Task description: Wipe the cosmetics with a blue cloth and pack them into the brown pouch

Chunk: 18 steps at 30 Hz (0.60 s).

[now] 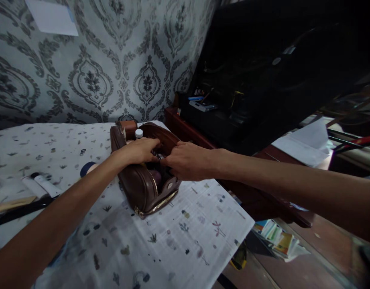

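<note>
A brown leather toiletry bag [141, 188] with gold zippers lies open on the table, and a white-capped bottle [139, 133] sticks up from its far end. My left hand [141, 150] rests on the bag's top opening, fingers curled onto its rim. From the right, my right hand [188, 161] meets it at the opening with the fingers bent and pinched at the zipper edge. What the fingertips hold is hidden.
A white printed cloth [179, 237] covers the table. White tubes [42, 185] and a dark stick lie at the left. A dark wooden cabinet [221, 120] with small items stands right of the table; papers [305, 142] and books [275, 237] lie lower right. Patterned wallpaper is behind.
</note>
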Each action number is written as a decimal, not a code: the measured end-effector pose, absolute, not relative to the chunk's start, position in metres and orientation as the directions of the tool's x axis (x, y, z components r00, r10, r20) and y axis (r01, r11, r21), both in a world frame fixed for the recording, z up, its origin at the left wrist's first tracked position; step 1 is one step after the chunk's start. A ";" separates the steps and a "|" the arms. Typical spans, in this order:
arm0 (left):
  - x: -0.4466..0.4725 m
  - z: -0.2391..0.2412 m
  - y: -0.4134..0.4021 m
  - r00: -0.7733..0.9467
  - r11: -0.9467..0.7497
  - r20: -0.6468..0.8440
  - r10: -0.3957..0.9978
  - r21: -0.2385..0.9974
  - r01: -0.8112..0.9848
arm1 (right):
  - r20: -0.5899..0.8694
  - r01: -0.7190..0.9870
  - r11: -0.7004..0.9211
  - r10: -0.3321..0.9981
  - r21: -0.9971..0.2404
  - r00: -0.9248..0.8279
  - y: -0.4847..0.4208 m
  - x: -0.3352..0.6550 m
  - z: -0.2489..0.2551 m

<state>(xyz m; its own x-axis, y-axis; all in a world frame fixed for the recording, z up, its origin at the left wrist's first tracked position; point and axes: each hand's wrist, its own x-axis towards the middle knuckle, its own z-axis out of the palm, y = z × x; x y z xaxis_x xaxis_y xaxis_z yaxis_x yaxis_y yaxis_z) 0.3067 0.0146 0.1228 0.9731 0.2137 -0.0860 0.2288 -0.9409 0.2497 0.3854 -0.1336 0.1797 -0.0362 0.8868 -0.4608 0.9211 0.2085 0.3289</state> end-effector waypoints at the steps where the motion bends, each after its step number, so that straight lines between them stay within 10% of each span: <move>1: 0.307 0.123 0.015 0.973 -0.942 -0.088 0.214 0.245 0.229 | -0.468 0.921 0.204 0.883 0.331 -0.028 -0.133 0.384 0.181; 18: 0.309 0.123 0.012 0.968 -0.941 -0.108 0.227 0.233 0.247 | -0.448 0.889 0.303 0.885 0.344 -0.128 -0.136 0.395 0.165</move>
<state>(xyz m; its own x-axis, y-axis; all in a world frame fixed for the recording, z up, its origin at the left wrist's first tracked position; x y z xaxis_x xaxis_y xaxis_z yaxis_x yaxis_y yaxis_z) 0.3090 0.0117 0.1232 0.9678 0.2272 -0.1081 0.2469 -0.9406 0.2332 0.3955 -0.1357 0.1650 -0.1283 0.8849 -0.4477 0.8886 0.3030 0.3444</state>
